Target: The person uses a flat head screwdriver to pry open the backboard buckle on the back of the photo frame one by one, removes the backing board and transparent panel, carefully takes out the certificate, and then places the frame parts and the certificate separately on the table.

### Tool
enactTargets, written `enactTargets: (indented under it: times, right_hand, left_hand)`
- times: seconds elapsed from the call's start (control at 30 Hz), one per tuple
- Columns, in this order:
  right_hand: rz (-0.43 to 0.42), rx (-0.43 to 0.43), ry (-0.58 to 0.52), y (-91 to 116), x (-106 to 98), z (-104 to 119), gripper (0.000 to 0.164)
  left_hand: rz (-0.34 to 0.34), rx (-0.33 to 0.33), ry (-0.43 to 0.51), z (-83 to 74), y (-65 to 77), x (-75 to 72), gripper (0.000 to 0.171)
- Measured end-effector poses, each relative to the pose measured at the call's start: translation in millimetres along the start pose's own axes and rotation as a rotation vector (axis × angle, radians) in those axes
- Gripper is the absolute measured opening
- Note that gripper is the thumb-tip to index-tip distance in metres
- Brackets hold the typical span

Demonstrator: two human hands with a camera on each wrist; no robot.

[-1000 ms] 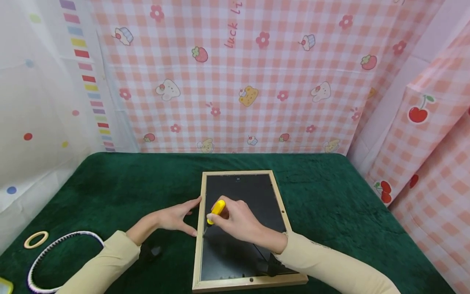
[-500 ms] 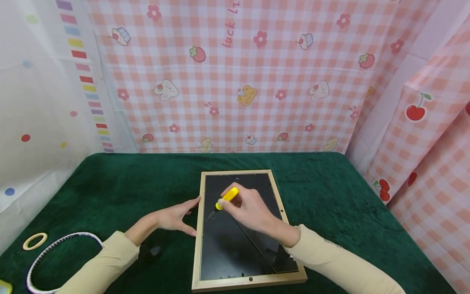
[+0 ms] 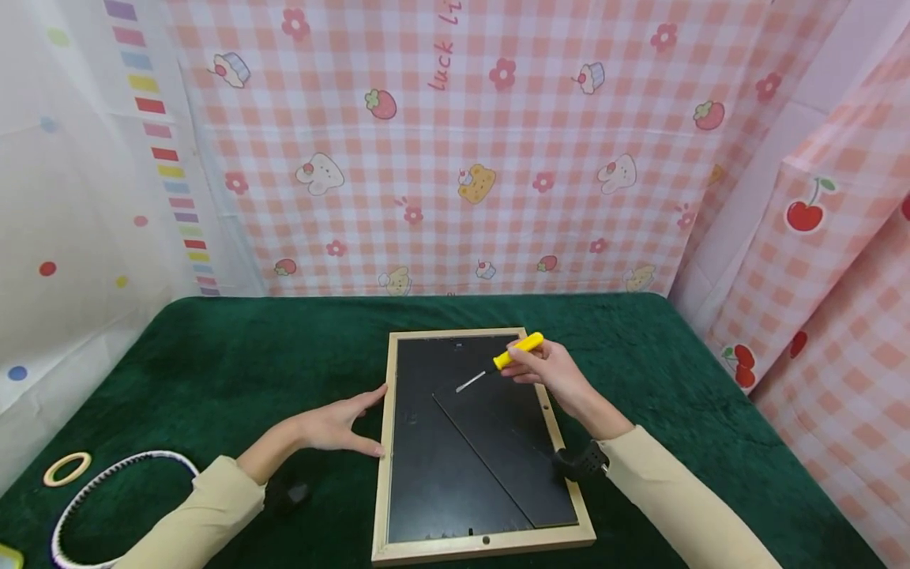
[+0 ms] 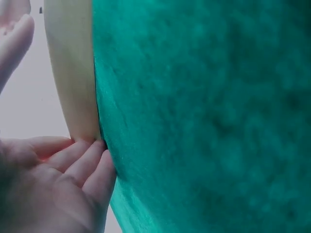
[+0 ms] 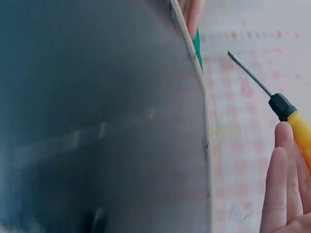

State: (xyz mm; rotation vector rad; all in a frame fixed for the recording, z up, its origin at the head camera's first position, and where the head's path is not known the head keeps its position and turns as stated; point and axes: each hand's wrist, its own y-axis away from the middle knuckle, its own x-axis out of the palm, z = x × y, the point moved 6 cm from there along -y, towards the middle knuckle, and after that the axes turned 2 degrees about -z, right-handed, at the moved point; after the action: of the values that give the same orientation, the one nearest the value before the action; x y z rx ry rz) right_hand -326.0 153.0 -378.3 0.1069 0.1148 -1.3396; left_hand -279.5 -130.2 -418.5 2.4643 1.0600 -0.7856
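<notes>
A wooden picture frame (image 3: 381, 490) lies on the green cloth, its black backing board (image 3: 441, 466) facing up. A diagonal line crosses the board towards its lower right. My left hand (image 3: 330, 425) touches the frame's left side, thumb and fingers spread; in the left wrist view, the fingertips rest against the frame's outer edge (image 4: 73, 73). Above the frame's right half, my right hand (image 3: 558, 375) holds a screwdriver (image 3: 519, 352) by its yellow handle. The screwdriver's metal tip points left and down over the board. In the right wrist view, its shaft (image 5: 250, 74) is bare.
At the table's left lie a small wooden ring (image 3: 67, 469) and a larger white hoop (image 3: 64, 518), partly behind the left sleeve. Part of a yellow-edged object (image 3: 10, 556) shows at the lower left corner. A pink checked curtain (image 3: 441, 158) hangs behind the table.
My right hand has lifted the screwdriver from the frame's left inner edge and carried it right and away, uncovering more of the board. The left hand has stayed at the frame's side.
</notes>
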Motion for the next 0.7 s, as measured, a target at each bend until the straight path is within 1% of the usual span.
enactTargets:
  times: [0.03, 0.1, 0.23, 0.3, 0.43, 0.53, 0.63, 0.7]
  right_hand:
    - [-0.016, 0.022, -0.017, -2, -6, -6, 0.049]
    - [-0.045, 0.053, -0.031, -6, -16, -15, 0.05]
    - [-0.095, 0.11, -0.061, -11, -32, -26, 0.056]
    - [-0.118, 0.133, -0.064, -13, -39, -30, 0.061]
    - [-0.146, 0.192, -0.076, -15, -48, -40, 0.057]
    - [-0.154, 0.223, -0.085, -17, -53, -46, 0.052]
    - [-0.16, 0.234, -0.095, -19, -55, -49, 0.048]
    - [-0.154, 0.236, -0.093, -20, -56, -50, 0.049]
  left_hand:
    - [-0.007, -0.007, -0.002, -1.7, 0.6, 0.3, 0.097]
    - [-0.027, -0.023, -0.037, -4.9, 1.4, 1.1, 0.096]
    - [-0.069, -0.064, -0.143, -11.1, 2.1, 5.3, 0.097]
    - [-0.071, -0.075, -0.188, -14.1, 3.4, 9.0, 0.099]
    - [-0.045, -0.083, -0.233, -24.6, 11.8, 16.5, 0.101]
    - [-0.015, -0.087, -0.245, -31.0, 20.2, 22.1, 0.101]
    - [0.013, -0.107, -0.251, -36.4, 28.4, 28.0, 0.101]
    - [0.032, -0.133, -0.268, -39.8, 33.5, 32.6, 0.103]
